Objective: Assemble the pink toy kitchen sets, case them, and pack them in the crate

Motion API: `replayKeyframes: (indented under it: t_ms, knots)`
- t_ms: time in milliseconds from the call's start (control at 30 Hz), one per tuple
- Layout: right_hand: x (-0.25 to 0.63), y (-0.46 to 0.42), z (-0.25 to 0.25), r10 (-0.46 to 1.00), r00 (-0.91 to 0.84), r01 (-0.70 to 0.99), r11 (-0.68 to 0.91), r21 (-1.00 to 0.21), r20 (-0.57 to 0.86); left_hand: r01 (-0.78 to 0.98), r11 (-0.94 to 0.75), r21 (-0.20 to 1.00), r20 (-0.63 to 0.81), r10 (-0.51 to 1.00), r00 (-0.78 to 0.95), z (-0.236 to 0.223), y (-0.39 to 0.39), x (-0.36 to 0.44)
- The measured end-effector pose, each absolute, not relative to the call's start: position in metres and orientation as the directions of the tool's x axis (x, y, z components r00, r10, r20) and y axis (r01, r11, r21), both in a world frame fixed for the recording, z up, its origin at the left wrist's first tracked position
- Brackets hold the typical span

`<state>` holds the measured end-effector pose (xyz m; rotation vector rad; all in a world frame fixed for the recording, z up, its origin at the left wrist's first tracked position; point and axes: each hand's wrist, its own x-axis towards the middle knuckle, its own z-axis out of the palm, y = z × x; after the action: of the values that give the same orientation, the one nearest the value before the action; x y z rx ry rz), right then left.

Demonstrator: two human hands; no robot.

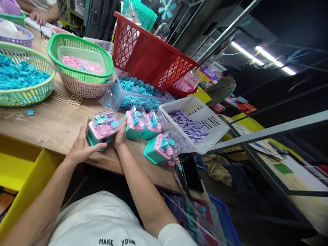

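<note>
Between my two hands is a small toy box with a teal base, a pink tray and a clear cover over blue and purple pieces. My left hand grips its left and near side, thumb along the front. On the box's right side rests my right hand, its fingers partly hidden behind the box. Just right of that hand stand two similar toy boxes, one beside another. A further toy box lies tilted closer to the table's front edge.
Baskets line the table's back: a yellow-green one of blue parts, a green one, a bluish bin, and a white basket of purple parts. A red crate rises behind. A black phone lies at right. Another person's hand shows top left.
</note>
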<state>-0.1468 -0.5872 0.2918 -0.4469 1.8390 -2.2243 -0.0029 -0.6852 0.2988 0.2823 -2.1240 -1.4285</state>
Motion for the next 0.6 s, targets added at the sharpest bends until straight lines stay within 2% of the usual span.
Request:
replayKeyframes:
  t_ms: [67,133,200,300,467,533,600]
  knots:
    - [-0.133,-0.575,0.299,-0.431,-0.901,0.047,-0.208,-0.977,0.048,0.203,0.398,0.895,0.385,-0.454,-0.804,0.301,-0.698,0.0]
    - [-0.123,-0.561,0.307,-0.46,-0.886,0.043,-0.209,-0.977,0.059,0.267,0.416,0.869,0.445,-0.422,-0.79,0.305,-0.707,-0.001]
    - [-0.119,-0.554,0.316,-0.446,-0.878,-0.086,-0.206,-0.975,0.172,0.306,0.453,0.837,0.489,-0.369,-0.791,0.312,-0.709,-0.007]
    - [-0.119,-0.559,0.33,-0.454,-0.806,-0.351,-0.15,-0.924,0.379,0.282,0.484,0.828,0.476,-0.342,-0.81,0.321,-0.701,-0.019]
    - [-0.118,-0.558,0.352,-0.502,-0.699,-0.641,0.124,-0.758,0.509,0.185,0.464,0.866,0.38,-0.371,-0.847,0.331,-0.697,-0.022]
    - [-0.117,-0.533,0.362,-0.553,-0.647,-0.733,0.261,-0.628,0.525,0.161,0.461,0.872,0.355,-0.371,-0.858,0.336,-0.705,-0.021]
    - [-0.118,-0.495,0.369,-0.536,-0.656,-0.754,0.423,-0.503,0.532,0.178,0.504,0.845,0.374,-0.32,-0.871,0.344,-0.712,-0.022]
